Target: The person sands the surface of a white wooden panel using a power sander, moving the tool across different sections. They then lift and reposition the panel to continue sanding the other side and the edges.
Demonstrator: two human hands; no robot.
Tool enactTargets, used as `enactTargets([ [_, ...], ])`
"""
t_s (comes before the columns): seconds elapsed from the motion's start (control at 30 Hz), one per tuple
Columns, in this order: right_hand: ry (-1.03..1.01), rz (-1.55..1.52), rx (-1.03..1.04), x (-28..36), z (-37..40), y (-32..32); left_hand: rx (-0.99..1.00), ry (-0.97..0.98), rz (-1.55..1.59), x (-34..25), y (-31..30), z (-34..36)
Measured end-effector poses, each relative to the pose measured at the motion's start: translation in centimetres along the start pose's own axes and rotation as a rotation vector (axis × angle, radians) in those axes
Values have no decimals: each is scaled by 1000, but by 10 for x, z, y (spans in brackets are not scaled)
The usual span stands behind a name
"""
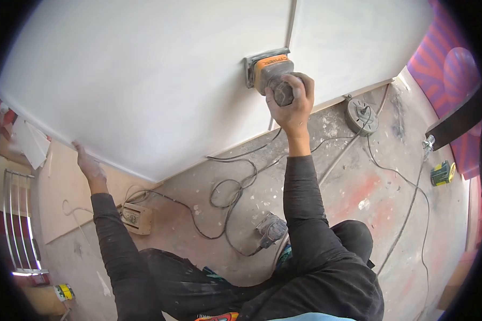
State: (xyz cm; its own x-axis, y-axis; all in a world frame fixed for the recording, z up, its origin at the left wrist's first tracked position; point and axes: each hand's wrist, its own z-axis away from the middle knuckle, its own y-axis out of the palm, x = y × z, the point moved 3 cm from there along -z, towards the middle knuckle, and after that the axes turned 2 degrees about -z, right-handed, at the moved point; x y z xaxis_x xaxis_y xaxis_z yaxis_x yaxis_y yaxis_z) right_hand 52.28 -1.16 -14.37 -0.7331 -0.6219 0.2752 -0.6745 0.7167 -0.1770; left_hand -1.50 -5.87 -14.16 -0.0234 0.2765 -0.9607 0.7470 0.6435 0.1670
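My right hand (296, 107) is wrapped around the rounded grip of an orange and grey electric sander (271, 65). The sander's flat pad lies against a large white panel (144, 80), just left of a vertical seam. At the panel's lower left edge is my left hand (91, 168), fingers stretched out and seeming to rest on that edge, holding nothing. A second dusty power tool (271, 231), grey and also sander-like, lies on the floor between my knees.
Dark cable (235, 200) loops across the stained floor (353, 203). A round grey cable reel (361, 116) stands near the panel's base at right. A beige electrical box (136, 218) sits below my left hand. Green-yellow tins (442, 174) and a metal rack (20, 219) stand at the sides.
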Motion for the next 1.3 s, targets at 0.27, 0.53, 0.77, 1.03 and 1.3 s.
enactTargets([
  [0.27,32,27,-74,24,-95,-18,-48,112,197,9,-4,-3],
  [0.53,-69,78,-136,64,-237,-45,-30,-2,103,28,2,-4],
  [0.77,-174,106,-200,79,-371,-63,20,24,145,49,1,-8],
  [1.03,-209,-151,-114,118,-541,-87,53,152,-19,53,2,-8],
  [1.3,-358,45,-129,168,-506,-69,30,136,51,49,7,-7],
])
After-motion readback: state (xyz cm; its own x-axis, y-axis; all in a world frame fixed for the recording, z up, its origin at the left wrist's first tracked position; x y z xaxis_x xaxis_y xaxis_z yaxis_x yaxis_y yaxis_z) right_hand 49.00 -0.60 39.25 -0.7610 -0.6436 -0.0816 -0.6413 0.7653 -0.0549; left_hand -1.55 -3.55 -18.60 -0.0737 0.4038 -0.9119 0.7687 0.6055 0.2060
